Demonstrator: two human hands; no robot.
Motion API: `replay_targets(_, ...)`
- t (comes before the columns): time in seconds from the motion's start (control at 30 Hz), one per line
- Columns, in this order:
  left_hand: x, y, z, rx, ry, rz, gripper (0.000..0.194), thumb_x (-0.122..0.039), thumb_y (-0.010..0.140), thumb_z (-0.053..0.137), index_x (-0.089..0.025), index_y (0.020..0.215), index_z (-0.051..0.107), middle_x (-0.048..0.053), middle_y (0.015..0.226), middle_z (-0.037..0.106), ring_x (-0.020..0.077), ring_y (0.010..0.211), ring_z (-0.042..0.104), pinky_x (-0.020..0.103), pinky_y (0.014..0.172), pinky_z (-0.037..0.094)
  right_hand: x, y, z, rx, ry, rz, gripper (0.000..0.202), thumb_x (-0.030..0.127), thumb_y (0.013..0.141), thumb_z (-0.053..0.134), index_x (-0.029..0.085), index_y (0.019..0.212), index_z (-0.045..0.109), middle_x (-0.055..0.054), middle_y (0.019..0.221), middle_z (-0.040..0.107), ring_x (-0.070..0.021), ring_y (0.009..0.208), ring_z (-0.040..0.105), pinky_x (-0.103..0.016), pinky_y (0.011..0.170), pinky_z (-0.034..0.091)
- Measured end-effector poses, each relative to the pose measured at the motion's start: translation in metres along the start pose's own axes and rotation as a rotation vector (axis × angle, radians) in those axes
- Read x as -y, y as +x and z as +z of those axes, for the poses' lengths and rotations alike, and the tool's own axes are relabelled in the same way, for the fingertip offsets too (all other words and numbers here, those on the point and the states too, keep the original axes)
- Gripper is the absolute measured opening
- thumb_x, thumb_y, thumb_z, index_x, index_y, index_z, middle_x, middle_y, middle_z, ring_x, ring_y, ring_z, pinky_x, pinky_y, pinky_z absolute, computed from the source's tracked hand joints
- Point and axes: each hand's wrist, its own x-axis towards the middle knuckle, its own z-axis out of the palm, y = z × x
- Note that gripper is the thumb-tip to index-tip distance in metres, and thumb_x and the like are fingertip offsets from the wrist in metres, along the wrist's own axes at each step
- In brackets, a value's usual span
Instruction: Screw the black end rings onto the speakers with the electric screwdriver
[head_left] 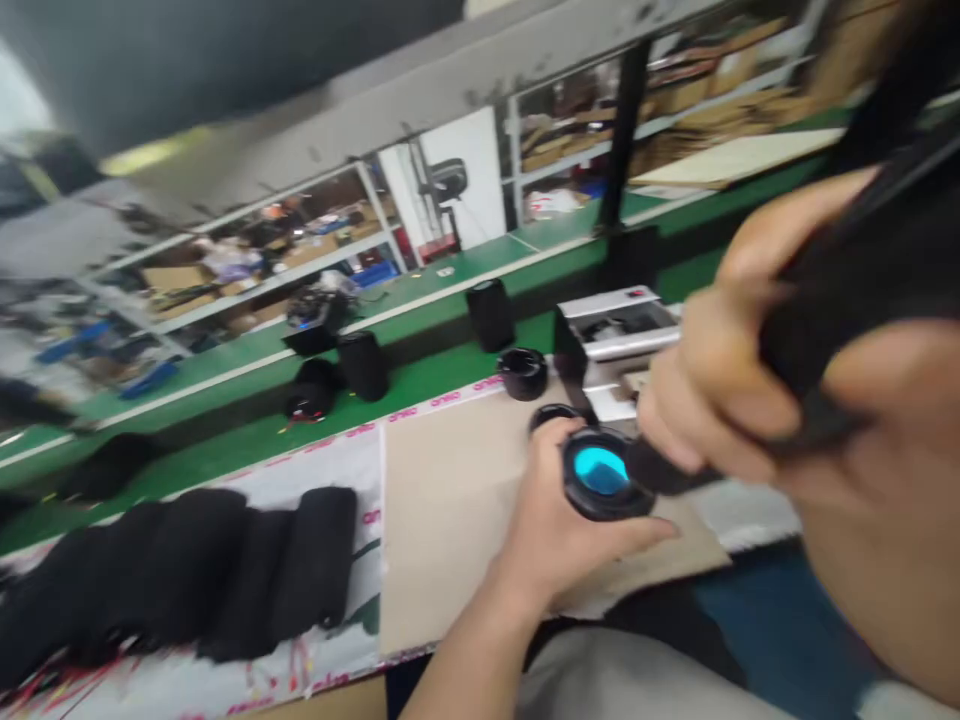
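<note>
My left hand (551, 510) is wrapped round a round black part (607, 475) with a bright blue inner face, above the cardboard sheet. Close to the camera on the right, my right hand (742, 380) grips a black tool (862, 260), blurred by motion. The tool's dark lower end (664, 470) reaches the right edge of the round part; whether they touch is hard to tell. Just behind my left hand is another round black part (551, 415), partly hidden.
Black cloth-covered cylinders (319, 555) lie at the left, with red wires near them. Behind the cardboard (442, 500) stand black cylinders (362, 365), a black ring-shaped part (522, 372) and an open white box (615, 330). Shelves (300, 265) line the back.
</note>
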Motion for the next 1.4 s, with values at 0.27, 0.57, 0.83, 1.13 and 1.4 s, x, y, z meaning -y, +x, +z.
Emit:
replay_targets(0.27,0.004,-0.008,-0.007,-0.057,0.162,0.092,0.089,-0.049,0.068,0.102,-0.026,0.142,0.06,0.013,0.147,0.065,0.0379,0.136,0.069,0.052,0.115,0.058,-0.044,0.024,-0.065,-0.384,-0.189,-0.11,0.06,0.069,0.078,0.093,0.024,0.087,0.055,0.009,0.052,0.05,-0.0101,0.041,0.046,-0.027,0.041,0.039)
replay_targets(0.57,-0.004,-0.015,-0.004,-0.055,0.154,0.202,0.072,-0.04,0.08,0.095,-0.027,0.142,0.06,0.011,0.143,0.069,0.0299,0.124,0.077,0.038,0.102,0.065,-0.078,0.017,-0.088,-0.341,-0.157,-0.083,0.058,0.069,0.086,0.088,0.023,0.091,0.053,0.008,0.057,0.053,-0.0098,0.037,0.046,-0.024,0.035,0.035)
replay_targets(0.83,0.0,-0.016,-0.005,-0.07,0.138,0.163,0.081,-0.044,0.076,0.099,-0.027,0.144,0.06,0.014,0.147,0.067,0.0359,0.134,0.072,0.046,0.111,0.062,-0.068,0.011,-0.085,-0.302,-0.097,0.042,0.06,0.067,0.082,0.092,0.023,0.088,0.052,0.006,0.054,0.055,-0.0126,0.034,0.046,-0.027,0.031,0.033)
replay_targets(1.13,0.007,-0.022,0.0,-0.079,0.062,0.114,0.126,-0.055,0.069,0.103,-0.031,0.167,0.028,0.018,0.156,0.058,0.0387,0.143,0.066,0.054,0.118,0.058,0.014,0.031,0.002,-0.119,0.124,-0.009,0.067,0.082,0.089,0.072,0.024,0.107,0.045,0.008,0.054,0.051,-0.0137,0.041,0.043,-0.028,0.036,0.038)
replay_targets(1.4,0.004,-0.018,0.005,-0.053,-0.019,0.089,0.115,-0.054,0.071,0.101,-0.029,0.161,0.034,0.019,0.157,0.058,0.0397,0.142,0.065,0.056,0.114,0.059,0.011,0.041,0.035,0.07,0.128,0.317,0.084,0.08,0.082,0.075,0.033,0.142,0.039,0.008,0.048,0.051,-0.0201,0.034,0.043,-0.03,0.032,0.035)
